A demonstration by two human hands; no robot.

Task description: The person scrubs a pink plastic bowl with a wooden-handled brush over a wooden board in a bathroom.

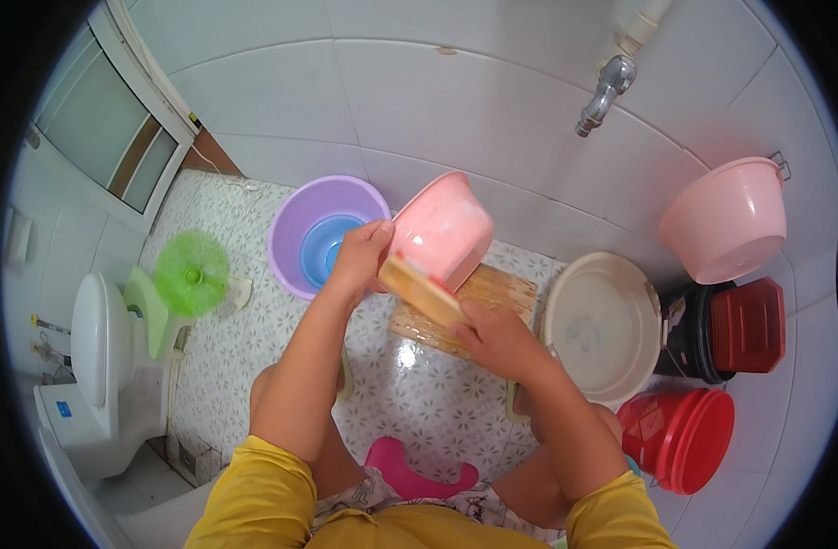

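My left hand (362,259) grips the rim of a pink plastic basin (441,223), which is tipped on its side with whitish suds on its surface. In my right hand (498,336) is a scrubbing brush (422,291) with a wooden back and some red along its edge. The brush is at the basin's near side; whether its bristles touch the basin I cannot tell. Below the basin a wet wooden board (505,296) lies on the floor. Left of it stands a purple basin (282,237) with a blue basin (316,250) inside.
On the right, a beige basin (601,329) holds cloudy water. Beyond it are a black bucket (693,336), dark red plastic containers (748,326), red buckets (673,436) and a hanging pink basin (724,219). A metal tap (608,92) juts from the wall. A toilet (103,343) is at left.
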